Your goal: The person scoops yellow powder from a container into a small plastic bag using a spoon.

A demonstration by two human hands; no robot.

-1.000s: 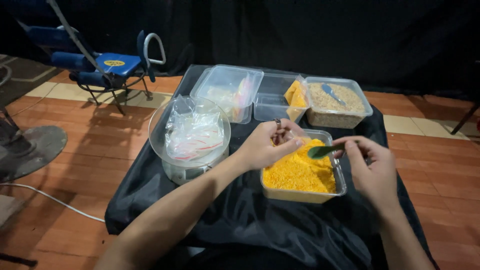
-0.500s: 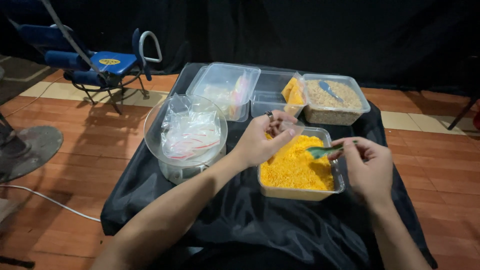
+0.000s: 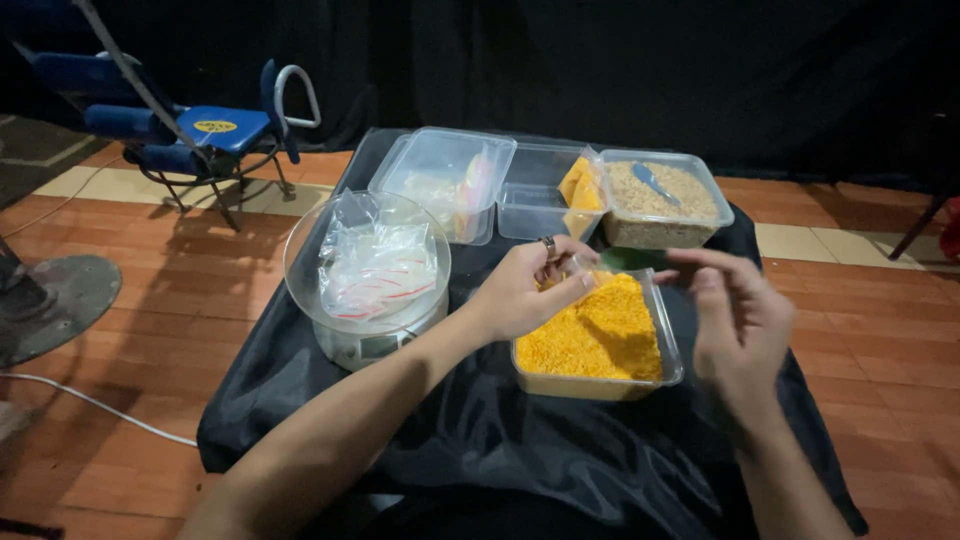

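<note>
Green spoon [image 3: 632,259] crosswise between both hands, handle rightward

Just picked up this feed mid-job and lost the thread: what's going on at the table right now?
A person works with both hands over a clear container of yellow-orange crumbs on a black-draped table. The left hand pinches what looks like a small clear bag above the crumbs. The right hand holds a green spoon by it. To the left, a glass bowl holds more zip bags. Behind sit a tub of brown grains and two other clear tubs.
</note>
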